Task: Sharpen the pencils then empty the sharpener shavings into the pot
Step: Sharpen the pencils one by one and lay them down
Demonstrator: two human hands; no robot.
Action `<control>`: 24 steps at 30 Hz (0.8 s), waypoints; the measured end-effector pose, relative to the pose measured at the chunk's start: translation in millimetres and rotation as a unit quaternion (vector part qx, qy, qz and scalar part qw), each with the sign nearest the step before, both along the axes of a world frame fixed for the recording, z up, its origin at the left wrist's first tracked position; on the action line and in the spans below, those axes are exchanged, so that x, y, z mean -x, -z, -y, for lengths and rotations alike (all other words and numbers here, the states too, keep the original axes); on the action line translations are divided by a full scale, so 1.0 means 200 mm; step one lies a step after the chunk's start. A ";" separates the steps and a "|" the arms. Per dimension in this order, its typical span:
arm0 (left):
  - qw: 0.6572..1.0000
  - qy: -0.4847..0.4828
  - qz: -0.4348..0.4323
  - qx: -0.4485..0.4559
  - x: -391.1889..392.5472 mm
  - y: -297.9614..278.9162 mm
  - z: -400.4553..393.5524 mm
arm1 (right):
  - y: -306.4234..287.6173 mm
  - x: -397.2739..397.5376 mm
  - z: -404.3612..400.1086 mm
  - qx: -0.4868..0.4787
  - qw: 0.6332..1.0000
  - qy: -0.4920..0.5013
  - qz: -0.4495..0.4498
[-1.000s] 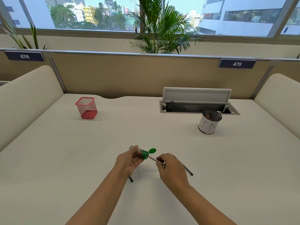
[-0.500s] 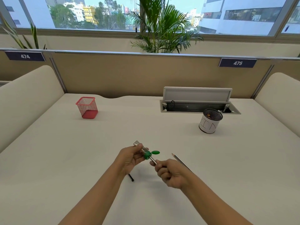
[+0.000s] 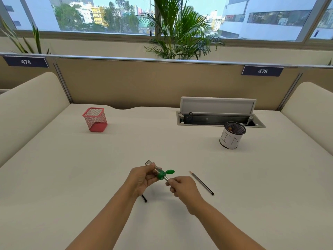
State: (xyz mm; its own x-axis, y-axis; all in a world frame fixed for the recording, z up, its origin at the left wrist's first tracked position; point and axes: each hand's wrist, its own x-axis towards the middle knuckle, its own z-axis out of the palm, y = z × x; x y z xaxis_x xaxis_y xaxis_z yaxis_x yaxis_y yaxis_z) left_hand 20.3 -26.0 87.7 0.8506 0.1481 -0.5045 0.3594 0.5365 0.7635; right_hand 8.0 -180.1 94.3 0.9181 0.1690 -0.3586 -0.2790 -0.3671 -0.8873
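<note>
My left hand (image 3: 142, 179) grips a clear tube sharpener (image 3: 161, 174) with a green cap and a green leaf tab, held above the middle of the desk. My right hand (image 3: 182, 187) pinches a pencil (image 3: 167, 179) whose tip is pushed into the green end; most of that pencil is hidden by my fingers. A second dark pencil (image 3: 201, 182) lies on the desk to the right, point facing away. The end of a third pencil (image 3: 144, 198) shows under my left wrist. The white pot marked BIN (image 3: 231, 139) stands at the back right.
A red mesh pen cup (image 3: 95, 120) stands at the back left. An open cable tray with raised lid (image 3: 218, 114) is set into the desk behind the pot. Padded dividers flank both sides, a partition closes the back.
My right hand has turned on the pencil in the sharpener and uncovered the pencil lying on the desk to its right. The sharpener has tilted slightly in my left hand.
</note>
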 end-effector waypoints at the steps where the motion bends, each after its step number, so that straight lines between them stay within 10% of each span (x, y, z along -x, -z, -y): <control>1: 1.000 0.005 0.001 0.002 0.00 0.00 -0.01 | -0.01 0.00 0.01 -0.091 0.989 0.025 -0.110; 4: 1.000 -0.001 0.003 0.007 -0.01 0.01 -0.02 | -0.03 -0.01 0.03 -0.223 0.938 0.049 -0.262; 14: 0.994 -0.106 -0.024 0.020 -0.04 0.05 -0.12 | 0.14 -0.03 0.25 0.052 0.998 0.026 -0.020; 24: 0.993 -0.112 -0.042 0.024 -0.04 0.08 -0.10 | 0.31 -0.05 0.31 0.319 0.925 0.020 0.206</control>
State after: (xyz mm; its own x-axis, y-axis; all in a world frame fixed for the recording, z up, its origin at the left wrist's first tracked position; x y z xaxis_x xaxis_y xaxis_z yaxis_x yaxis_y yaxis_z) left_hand 28.3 -5.6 72.3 0.7544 0.3021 -0.5828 0.2882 0.6453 0.7075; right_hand 18.9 -243.0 31.4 0.9999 0.0063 0.0088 0.0100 -0.8492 -0.5280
